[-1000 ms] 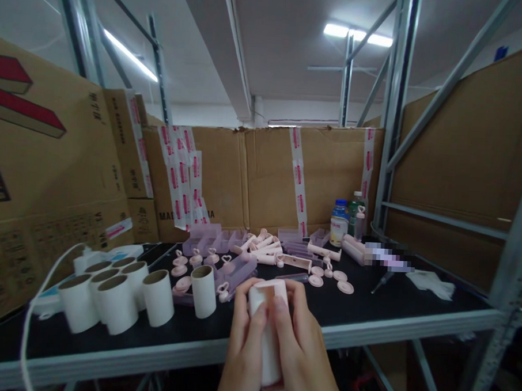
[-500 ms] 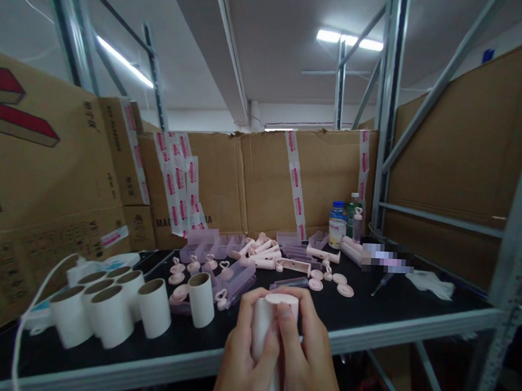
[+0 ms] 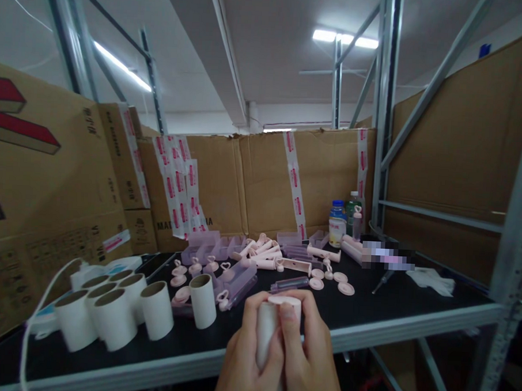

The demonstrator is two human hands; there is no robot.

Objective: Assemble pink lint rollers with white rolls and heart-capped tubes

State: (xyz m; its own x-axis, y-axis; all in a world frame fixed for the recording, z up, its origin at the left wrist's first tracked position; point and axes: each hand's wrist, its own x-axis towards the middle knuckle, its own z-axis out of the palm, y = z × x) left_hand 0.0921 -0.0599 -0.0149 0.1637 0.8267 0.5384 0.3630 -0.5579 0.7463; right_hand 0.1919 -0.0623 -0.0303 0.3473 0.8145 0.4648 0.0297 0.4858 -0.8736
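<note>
Seven white paper rolls [image 3: 111,321] stand on the black counter [image 3: 381,307]: six bunched toward its left edge and one [image 3: 203,299] alone beside them. An eighth roll [image 3: 267,334] is held off the counter's front edge in two hands, the left hand [image 3: 247,365] and the right hand [image 3: 309,362]. Three bottles [image 3: 345,222] stand at the back right corner. About four flat pink round caps [image 3: 333,282] lie loose right of centre. About five pink heart-topped plugs [image 3: 197,267] sit left of centre. The pink handles [image 3: 262,250] and purple cases [image 3: 207,242] at the back overlap too much to count.
</note>
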